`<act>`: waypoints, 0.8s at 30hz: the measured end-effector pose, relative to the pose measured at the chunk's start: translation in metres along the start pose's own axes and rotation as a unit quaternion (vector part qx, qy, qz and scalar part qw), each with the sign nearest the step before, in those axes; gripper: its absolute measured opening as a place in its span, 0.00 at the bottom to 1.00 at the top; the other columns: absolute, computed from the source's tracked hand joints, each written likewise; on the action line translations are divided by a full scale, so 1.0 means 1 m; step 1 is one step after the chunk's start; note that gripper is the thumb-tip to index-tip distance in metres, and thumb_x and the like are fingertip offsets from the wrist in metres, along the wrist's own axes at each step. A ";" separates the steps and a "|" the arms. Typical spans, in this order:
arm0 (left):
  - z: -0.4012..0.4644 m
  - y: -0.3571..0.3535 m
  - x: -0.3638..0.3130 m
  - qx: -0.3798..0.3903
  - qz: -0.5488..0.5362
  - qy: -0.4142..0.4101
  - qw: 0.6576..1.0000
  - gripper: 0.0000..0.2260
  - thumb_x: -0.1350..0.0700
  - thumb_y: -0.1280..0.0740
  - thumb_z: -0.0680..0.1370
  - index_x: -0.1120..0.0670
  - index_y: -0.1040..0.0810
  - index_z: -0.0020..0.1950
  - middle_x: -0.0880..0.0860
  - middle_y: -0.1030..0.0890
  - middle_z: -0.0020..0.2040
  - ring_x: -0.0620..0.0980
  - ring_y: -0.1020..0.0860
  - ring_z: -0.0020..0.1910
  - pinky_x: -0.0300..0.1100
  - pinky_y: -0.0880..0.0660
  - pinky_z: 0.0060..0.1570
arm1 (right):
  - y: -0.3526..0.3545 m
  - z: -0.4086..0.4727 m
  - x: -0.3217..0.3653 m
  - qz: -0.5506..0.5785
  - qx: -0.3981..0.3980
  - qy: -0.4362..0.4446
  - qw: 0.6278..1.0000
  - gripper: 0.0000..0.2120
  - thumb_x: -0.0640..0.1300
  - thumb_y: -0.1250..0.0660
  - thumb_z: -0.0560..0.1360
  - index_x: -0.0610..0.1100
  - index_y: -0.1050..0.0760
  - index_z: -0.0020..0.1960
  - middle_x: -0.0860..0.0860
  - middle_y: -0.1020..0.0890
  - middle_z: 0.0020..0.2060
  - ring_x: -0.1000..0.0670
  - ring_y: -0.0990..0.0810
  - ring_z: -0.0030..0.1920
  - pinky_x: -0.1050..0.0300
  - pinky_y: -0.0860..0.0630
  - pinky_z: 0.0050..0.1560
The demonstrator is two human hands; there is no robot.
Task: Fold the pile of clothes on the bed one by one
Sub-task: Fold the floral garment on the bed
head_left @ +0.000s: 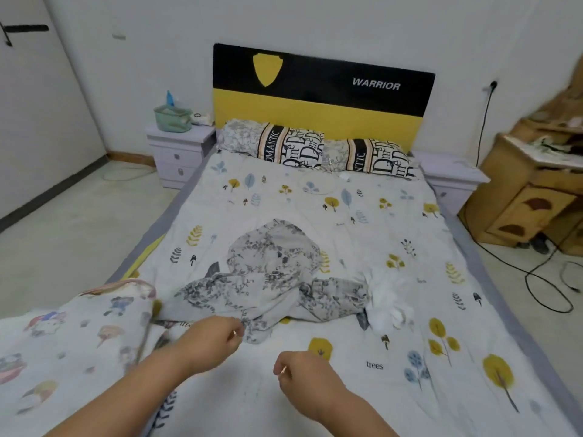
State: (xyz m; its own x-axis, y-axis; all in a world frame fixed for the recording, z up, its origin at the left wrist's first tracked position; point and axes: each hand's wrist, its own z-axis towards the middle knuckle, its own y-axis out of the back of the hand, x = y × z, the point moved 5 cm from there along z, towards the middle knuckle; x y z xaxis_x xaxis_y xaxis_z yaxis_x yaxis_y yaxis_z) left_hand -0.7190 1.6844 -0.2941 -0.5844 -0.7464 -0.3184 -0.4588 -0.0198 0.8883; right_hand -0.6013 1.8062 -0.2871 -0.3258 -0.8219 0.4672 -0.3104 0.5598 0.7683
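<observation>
Clothes pile (271, 275) crumpled on bed (362, 209); left hand (211, 339) pinching grey floral hem, right hand (303, 372) clenched, empty; next: drag garment flat

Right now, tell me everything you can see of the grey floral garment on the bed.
The grey floral garment is thin, soft-looking cloth, pale grey with a darker leaf-and-flower print. It lies unfolded and crumpled in the middle of the bedspread, one part bunched upward, another trailing right to a crumpled white garment that it touches. Its near edge hangs toward the left hand, whose fingers reach that edge; whether they actually pinch the cloth is unclear. The right hand is apart from it.
</observation>
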 end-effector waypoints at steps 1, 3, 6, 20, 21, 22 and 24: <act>0.007 -0.006 -0.011 0.005 -0.003 0.000 1.000 0.11 0.52 0.44 0.80 0.51 0.25 0.59 0.49 0.21 0.56 0.47 0.25 0.50 0.37 0.33 0.44 | 0.005 -0.002 -0.018 -0.004 0.009 -0.007 1.000 0.15 0.42 0.45 0.78 0.47 0.26 0.61 0.44 0.23 0.59 0.44 0.26 0.59 0.59 0.35 0.45; 0.022 -0.020 -0.031 0.011 -0.009 0.008 1.000 0.11 0.53 0.44 0.80 0.51 0.25 0.59 0.48 0.22 0.54 0.45 0.28 0.46 0.36 0.34 0.43 | 0.014 -0.003 -0.053 -0.014 0.021 -0.023 0.999 0.15 0.42 0.45 0.79 0.46 0.27 0.63 0.44 0.25 0.61 0.44 0.26 0.60 0.58 0.33 0.48; 0.047 -0.038 -0.051 0.012 -0.013 0.021 1.000 0.10 0.53 0.44 0.80 0.49 0.25 0.57 0.48 0.22 0.56 0.43 0.30 0.46 0.35 0.36 0.43 | 0.024 0.003 -0.100 -0.031 0.027 -0.048 0.998 0.15 0.41 0.45 0.79 0.45 0.28 0.64 0.44 0.26 0.62 0.45 0.27 0.61 0.58 0.31 0.56; 0.189 -0.111 -0.008 0.004 0.050 0.126 0.991 0.16 0.52 0.44 0.79 0.52 0.34 0.66 0.52 0.30 0.63 0.52 0.30 0.61 0.40 0.30 0.55 | 0.028 0.167 -0.227 -0.059 -0.013 -0.136 0.989 0.19 0.39 0.47 0.78 0.44 0.37 0.69 0.45 0.30 0.64 0.45 0.31 0.64 0.54 0.31 0.59; 0.201 -0.116 -0.003 0.002 0.054 0.129 0.990 0.18 0.51 0.43 0.79 0.51 0.36 0.68 0.52 0.32 0.65 0.52 0.31 0.63 0.41 0.31 0.56 | 0.027 0.180 -0.230 -0.060 -0.026 -0.137 0.988 0.20 0.39 0.47 0.78 0.44 0.38 0.70 0.44 0.31 0.65 0.44 0.32 0.64 0.54 0.31 0.60; 0.213 -0.121 0.001 -0.004 0.057 0.130 0.990 0.20 0.49 0.41 0.78 0.51 0.38 0.69 0.52 0.34 0.67 0.52 0.33 0.64 0.42 0.32 0.57 | 0.027 0.193 -0.232 -0.067 -0.039 -0.138 0.987 0.21 0.40 0.47 0.78 0.45 0.41 0.71 0.44 0.33 0.67 0.44 0.33 0.65 0.53 0.32 0.61; 0.236 -0.128 0.009 -0.021 0.057 0.139 0.988 0.26 0.46 0.38 0.77 0.51 0.42 0.71 0.54 0.41 0.72 0.53 0.38 0.69 0.44 0.35 0.63 | 0.025 0.218 -0.236 -0.076 -0.060 -0.142 0.985 0.26 0.43 0.46 0.79 0.49 0.49 0.75 0.43 0.41 0.72 0.42 0.38 0.70 0.50 0.36 0.66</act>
State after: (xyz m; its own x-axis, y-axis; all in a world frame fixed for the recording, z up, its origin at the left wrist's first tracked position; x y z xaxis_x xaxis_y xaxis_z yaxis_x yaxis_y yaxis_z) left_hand -0.8234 1.8377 -0.4891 -0.4220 -0.8991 -0.1164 -0.3691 0.0530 0.9279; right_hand -0.7271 2.0375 -0.4736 -0.5254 -0.8235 0.2142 -0.2727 0.4014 0.8744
